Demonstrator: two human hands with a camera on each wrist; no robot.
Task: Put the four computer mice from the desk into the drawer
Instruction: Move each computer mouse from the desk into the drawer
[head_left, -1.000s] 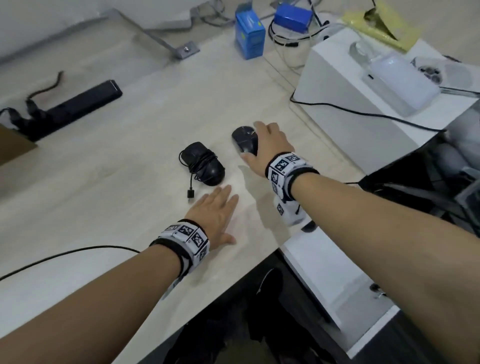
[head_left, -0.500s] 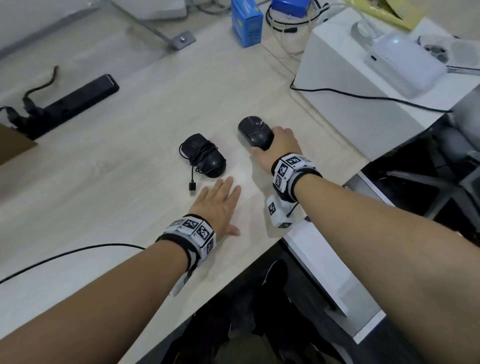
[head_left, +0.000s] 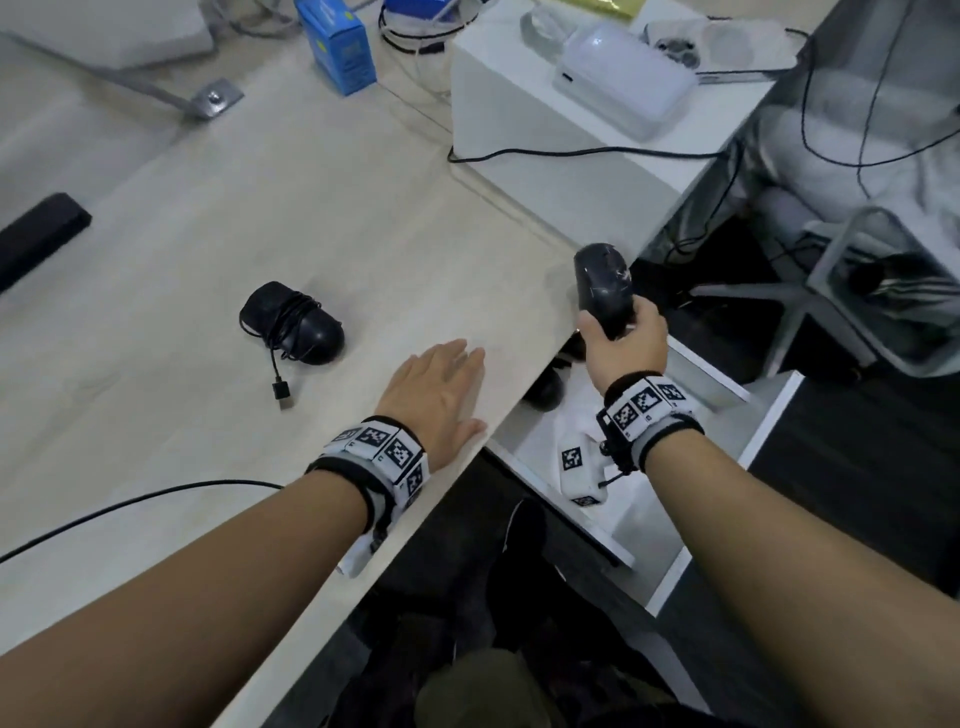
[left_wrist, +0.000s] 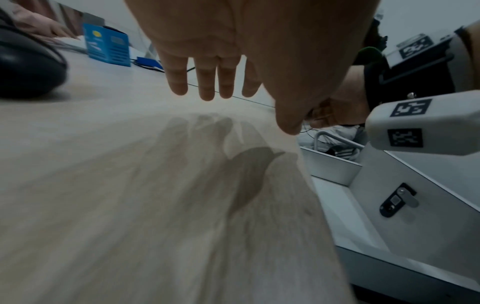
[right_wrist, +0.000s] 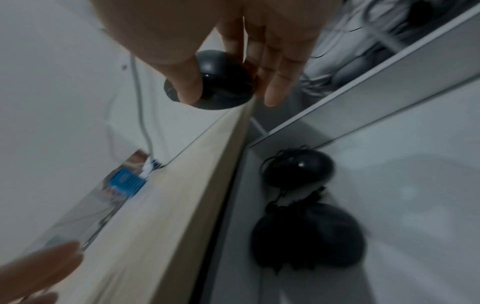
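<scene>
A blue box (head_left: 336, 44) and a white cabinet (head_left: 566, 171) stood at the desk's (head_left: 260, 197) far side, with a cord-wrapped mouse (head_left: 293, 322) left of the flat, open-fingered left hand (head_left: 436, 395). The right hand (head_left: 626, 343), on the desk a second earlier, had carried its black mouse (head_left: 602, 291) past the desk edge. It gripped it above the open drawer (head_left: 649, 525), where two mice (right_wrist: 298, 167) already lay near the back.

pale desk (head_left: 311, 218), corded mouse (head_left: 293, 323), blue box (head_left: 337, 44)

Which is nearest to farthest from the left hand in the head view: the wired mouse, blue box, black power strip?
From the left hand:
1. Wired mouse, just ahead to its left.
2. Blue box, far edge of the desk.
3. Black power strip, far left edge.
</scene>
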